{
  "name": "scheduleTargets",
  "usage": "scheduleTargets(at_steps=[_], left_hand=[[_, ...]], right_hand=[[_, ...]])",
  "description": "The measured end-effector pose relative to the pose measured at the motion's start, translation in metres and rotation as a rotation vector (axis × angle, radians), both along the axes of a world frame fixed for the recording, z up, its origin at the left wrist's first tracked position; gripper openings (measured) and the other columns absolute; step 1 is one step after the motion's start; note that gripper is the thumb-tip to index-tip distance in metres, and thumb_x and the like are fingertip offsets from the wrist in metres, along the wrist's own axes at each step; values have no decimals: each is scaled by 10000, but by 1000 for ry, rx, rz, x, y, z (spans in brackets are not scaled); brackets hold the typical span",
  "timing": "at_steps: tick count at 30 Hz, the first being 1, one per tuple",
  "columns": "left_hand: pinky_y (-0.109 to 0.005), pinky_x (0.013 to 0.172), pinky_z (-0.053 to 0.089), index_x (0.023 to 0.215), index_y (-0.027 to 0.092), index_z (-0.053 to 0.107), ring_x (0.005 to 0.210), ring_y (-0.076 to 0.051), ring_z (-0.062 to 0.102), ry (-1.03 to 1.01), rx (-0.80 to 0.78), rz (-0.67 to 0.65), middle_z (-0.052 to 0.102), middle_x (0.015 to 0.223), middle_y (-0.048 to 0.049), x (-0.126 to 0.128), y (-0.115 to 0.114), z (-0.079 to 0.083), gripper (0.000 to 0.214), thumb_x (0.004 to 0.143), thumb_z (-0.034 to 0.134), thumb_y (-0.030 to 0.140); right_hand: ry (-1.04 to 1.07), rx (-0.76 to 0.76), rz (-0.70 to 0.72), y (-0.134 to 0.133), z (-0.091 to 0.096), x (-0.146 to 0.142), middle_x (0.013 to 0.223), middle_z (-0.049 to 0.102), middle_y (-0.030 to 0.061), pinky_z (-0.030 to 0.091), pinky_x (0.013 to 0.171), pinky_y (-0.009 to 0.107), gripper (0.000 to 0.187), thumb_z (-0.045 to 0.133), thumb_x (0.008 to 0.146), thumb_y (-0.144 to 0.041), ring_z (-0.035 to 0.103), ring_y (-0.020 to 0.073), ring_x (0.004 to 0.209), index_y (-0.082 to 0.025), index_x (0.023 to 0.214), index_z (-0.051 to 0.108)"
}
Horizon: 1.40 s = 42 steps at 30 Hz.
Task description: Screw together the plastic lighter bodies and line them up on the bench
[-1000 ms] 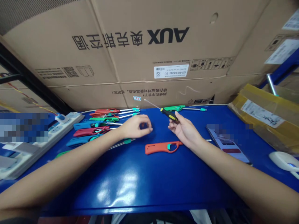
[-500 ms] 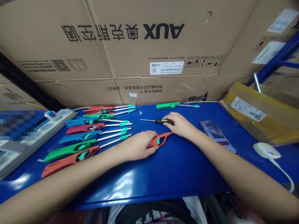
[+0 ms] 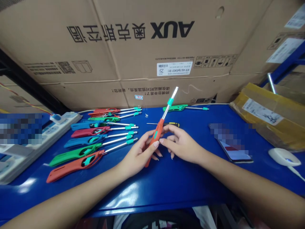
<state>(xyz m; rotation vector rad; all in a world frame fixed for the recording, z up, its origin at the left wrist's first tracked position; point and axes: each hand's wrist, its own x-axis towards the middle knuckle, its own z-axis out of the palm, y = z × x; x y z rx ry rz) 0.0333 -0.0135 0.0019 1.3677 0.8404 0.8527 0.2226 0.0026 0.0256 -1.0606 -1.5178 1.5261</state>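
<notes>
My left hand is closed around the handle of an orange long-nosed lighter and holds it off the blue table, metal tip pointing up and away. My right hand touches the lighter's handle from the right with its fingertips, fingers partly curled. A black and yellow screwdriver lies on the table just behind the hands. To the left lies a row of several lighters in red, blue, green and orange. One green lighter lies alone at the back.
A large cardboard box printed AUX walls off the back of the table. A white power strip sits at the left. On the right are a phone, a yellow-taped carton and a white device with a cable.
My left hand has lifted the orange lighter off the table and tipped it upright. My right hand let go of the screwdriver, which now lies on the table, and moved to the lighter.
</notes>
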Motion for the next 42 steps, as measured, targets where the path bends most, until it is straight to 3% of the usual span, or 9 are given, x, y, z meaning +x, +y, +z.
scheduleTargets(at_steps=[5,10,19,27,33,42], left_hand=[[-354,864,616,1501,305,339,886,-189,738,-96,-137,-43,689,1027,-35,-1,-2,-6,658,943,650,460],[-355,914,607,1527,317,267,936,-195,749,-115,-146,-49,696,1100,-43,2,-8,-5,711,943,658,416],[-326,851,598,1525,288,294,833,-170,748,-77,-163,-51,718,1057,-45,2,-10,-6,708,937,671,402],[-323,864,580,1488,242,359,853,-176,740,-56,-207,-28,732,1018,-39,5,-13,1,664,925,695,345],[-303,854,562,1471,205,464,973,-210,723,39,-184,-21,754,1122,-88,-5,-9,12,729,804,759,192],[-264,735,586,1526,216,396,990,-243,736,51,-203,-60,712,1250,-136,-9,-10,11,914,695,758,99]], right_hand=[[158,-130,-18,3,-4,-4,678,648,-23,560,388,241,296,724,797,-289,619,123,509,-175,1046,612],[221,-195,-63,2,-2,-7,898,705,54,596,410,251,290,765,755,-260,696,156,649,-151,994,641],[125,-255,-17,7,4,0,726,706,43,599,467,218,110,704,776,-189,691,145,630,-141,871,674],[73,-331,1,6,12,5,706,681,26,599,525,194,125,730,719,-144,666,118,655,-128,836,687],[50,-306,8,5,18,8,767,699,36,616,507,220,171,750,671,-123,688,152,732,-139,830,689],[0,-314,-46,0,20,3,763,688,24,611,506,210,159,753,708,-118,688,142,724,-138,835,661]])
